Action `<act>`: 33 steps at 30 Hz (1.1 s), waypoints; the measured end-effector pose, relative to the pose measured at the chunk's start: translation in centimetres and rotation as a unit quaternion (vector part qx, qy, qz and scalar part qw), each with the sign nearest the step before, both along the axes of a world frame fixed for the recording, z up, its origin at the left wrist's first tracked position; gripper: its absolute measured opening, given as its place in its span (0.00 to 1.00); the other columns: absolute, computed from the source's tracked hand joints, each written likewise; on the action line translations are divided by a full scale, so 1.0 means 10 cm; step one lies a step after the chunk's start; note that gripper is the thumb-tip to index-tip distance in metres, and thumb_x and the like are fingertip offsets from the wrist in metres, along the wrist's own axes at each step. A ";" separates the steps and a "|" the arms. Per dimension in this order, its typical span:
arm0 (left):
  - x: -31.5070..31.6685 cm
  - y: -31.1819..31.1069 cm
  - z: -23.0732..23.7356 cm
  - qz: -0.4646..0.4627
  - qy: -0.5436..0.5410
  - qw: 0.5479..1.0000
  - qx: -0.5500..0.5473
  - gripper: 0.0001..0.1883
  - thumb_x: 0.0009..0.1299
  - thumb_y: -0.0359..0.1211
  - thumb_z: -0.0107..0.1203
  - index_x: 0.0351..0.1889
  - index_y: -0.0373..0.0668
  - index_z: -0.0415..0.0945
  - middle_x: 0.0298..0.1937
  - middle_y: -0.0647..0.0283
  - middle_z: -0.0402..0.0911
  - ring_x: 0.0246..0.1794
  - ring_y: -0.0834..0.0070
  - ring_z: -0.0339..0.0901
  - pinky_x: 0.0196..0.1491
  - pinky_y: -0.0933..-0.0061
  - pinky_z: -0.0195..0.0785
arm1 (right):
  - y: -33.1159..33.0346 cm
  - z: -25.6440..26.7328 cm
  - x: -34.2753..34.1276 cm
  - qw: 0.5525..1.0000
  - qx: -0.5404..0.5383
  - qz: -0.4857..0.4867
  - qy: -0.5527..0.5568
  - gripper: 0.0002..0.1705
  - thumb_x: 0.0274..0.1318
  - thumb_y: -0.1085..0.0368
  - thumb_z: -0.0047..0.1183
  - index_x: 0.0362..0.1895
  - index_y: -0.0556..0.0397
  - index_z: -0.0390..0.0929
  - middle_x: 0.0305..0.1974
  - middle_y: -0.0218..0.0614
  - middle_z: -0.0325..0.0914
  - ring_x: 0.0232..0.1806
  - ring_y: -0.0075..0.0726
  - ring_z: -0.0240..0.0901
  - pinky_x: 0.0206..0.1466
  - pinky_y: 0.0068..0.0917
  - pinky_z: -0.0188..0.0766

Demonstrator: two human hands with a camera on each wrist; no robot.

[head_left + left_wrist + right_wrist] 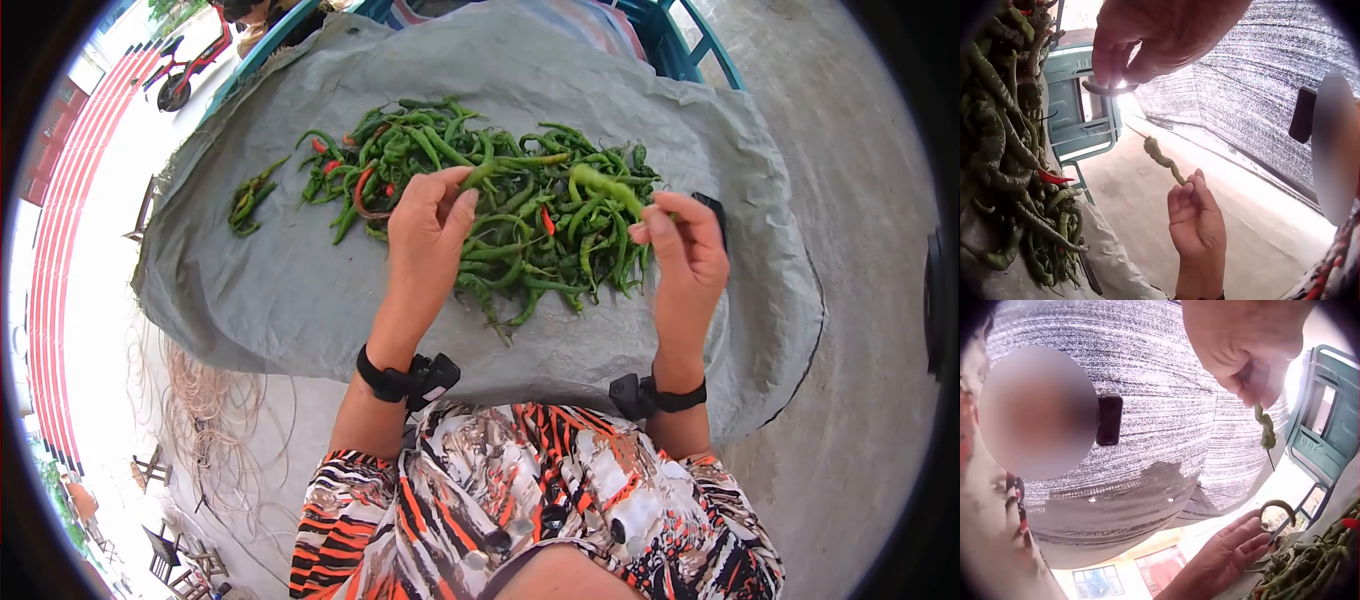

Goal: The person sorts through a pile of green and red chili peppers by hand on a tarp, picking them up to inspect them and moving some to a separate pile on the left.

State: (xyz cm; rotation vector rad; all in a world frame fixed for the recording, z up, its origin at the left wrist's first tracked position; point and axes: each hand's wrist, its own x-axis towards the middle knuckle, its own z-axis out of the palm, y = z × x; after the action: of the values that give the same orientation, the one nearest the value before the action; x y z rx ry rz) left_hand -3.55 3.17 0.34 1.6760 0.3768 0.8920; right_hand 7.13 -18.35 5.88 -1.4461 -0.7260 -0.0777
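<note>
My left hand pinches a dark green chili pepper between thumb and fingers, above the near side of a pepper pile. In the right wrist view this chili curves like a hook out of the fingers. On the right, my right hand pinches one end of a paler, wrinkled chili pepper. Its thin stem points away from that hand in the left wrist view, where the pale chili hangs clear of the pile. Red chilies show among the green ones.
The peppers lie on a grey woven sheet, with a small separate bunch at the left. A dark flat object lies behind the right hand. A teal metal frame stands at the far side; loose cord covers ground at left.
</note>
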 end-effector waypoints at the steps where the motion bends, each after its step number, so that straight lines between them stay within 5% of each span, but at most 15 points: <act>1: 0.04 -0.03 0.05 -0.002 -0.016 1.000 -0.011 0.13 0.72 0.26 0.58 0.53 0.34 0.78 0.40 0.64 0.76 0.35 0.80 0.74 0.37 0.76 0.69 | -0.04 0.04 0.00 1.000 0.028 -0.004 -0.007 0.11 0.67 0.73 0.55 0.52 0.60 0.78 0.39 0.30 0.80 0.38 0.20 0.78 0.44 0.17 0.72; 5: 0.07 0.00 0.11 -0.027 0.013 0.991 0.129 0.14 0.69 0.22 0.55 0.52 0.36 0.76 0.46 0.61 0.78 0.43 0.71 0.76 0.46 0.73 0.69 | -0.02 0.16 0.09 0.992 0.064 -0.065 -0.087 0.13 0.65 0.73 0.55 0.54 0.59 0.77 0.45 0.36 0.81 0.40 0.26 0.80 0.48 0.22 0.75; 9: -0.14 0.21 -0.05 -0.206 0.166 0.917 0.299 0.18 0.60 0.18 0.53 0.49 0.40 0.76 0.50 0.57 0.74 0.48 0.57 0.75 0.52 0.65 0.68 | 0.03 -0.09 0.25 0.973 -0.187 -0.086 -0.107 0.18 0.59 0.73 0.58 0.55 0.51 0.78 0.46 0.38 0.81 0.41 0.31 0.80 0.47 0.26 0.75; 12: -0.34 0.14 -0.12 -0.277 0.280 0.865 0.310 0.19 0.59 0.19 0.54 0.49 0.44 0.77 0.50 0.57 0.71 0.47 0.56 0.75 0.49 0.62 0.70 | -0.05 -0.27 0.10 0.942 -0.323 -0.021 -0.091 0.19 0.55 0.71 0.61 0.53 0.49 0.80 0.45 0.36 0.81 0.43 0.34 0.78 0.45 0.30 0.75; 15: -0.38 0.07 -0.26 -0.224 0.290 0.862 0.350 0.18 0.60 0.20 0.56 0.49 0.45 0.77 0.48 0.58 0.71 0.45 0.56 0.76 0.47 0.60 0.71 | -0.11 -0.54 -0.04 0.861 -0.417 0.028 -0.290 0.17 0.53 0.68 0.62 0.49 0.48 0.81 0.43 0.35 0.81 0.45 0.40 0.76 0.46 0.34 0.74; 18: -0.39 0.08 -0.42 -0.195 0.256 0.857 0.402 0.18 0.61 0.23 0.60 0.50 0.46 0.77 0.47 0.59 0.72 0.43 0.56 0.76 0.44 0.60 0.72 | -0.14 -0.79 -0.05 0.840 -0.462 0.055 -0.279 0.16 0.53 0.66 0.63 0.48 0.48 0.81 0.41 0.37 0.80 0.45 0.44 0.75 0.48 0.37 0.73; 25: -0.50 0.12 -0.11 -0.187 0.159 0.939 0.241 0.15 0.64 0.25 0.63 0.49 0.42 0.79 0.38 0.62 0.75 0.34 0.71 0.75 0.37 0.70 0.69 | -0.32 -0.57 0.02 0.897 -0.348 0.045 -0.270 0.10 0.57 0.67 0.61 0.44 0.51 0.84 0.38 0.38 0.82 0.43 0.46 0.74 0.47 0.37 0.71; 30: -0.29 0.06 0.07 -0.132 0.110 0.973 0.152 0.17 0.65 0.24 0.64 0.52 0.39 0.78 0.39 0.64 0.74 0.30 0.81 0.72 0.35 0.78 0.66 | -0.41 -0.21 0.02 0.954 -0.262 -0.045 -0.136 0.11 0.62 0.67 0.58 0.47 0.57 0.82 0.41 0.41 0.83 0.43 0.43 0.79 0.49 0.33 0.72; 33: 0.03 -0.03 0.03 -0.072 0.047 0.990 0.109 0.20 0.64 0.24 0.64 0.55 0.40 0.77 0.44 0.62 0.74 0.31 0.77 0.73 0.36 0.75 0.68 | -0.25 -0.17 0.18 0.966 -0.172 -0.118 -0.152 0.15 0.61 0.67 0.59 0.50 0.60 0.80 0.40 0.43 0.82 0.43 0.42 0.79 0.50 0.33 0.73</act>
State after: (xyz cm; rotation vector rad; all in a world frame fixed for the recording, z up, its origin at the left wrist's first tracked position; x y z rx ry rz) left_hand -3.20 2.89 0.66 1.9263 0.2249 0.7701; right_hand 8.98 -20.87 4.16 -1.8768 -0.8415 -0.3816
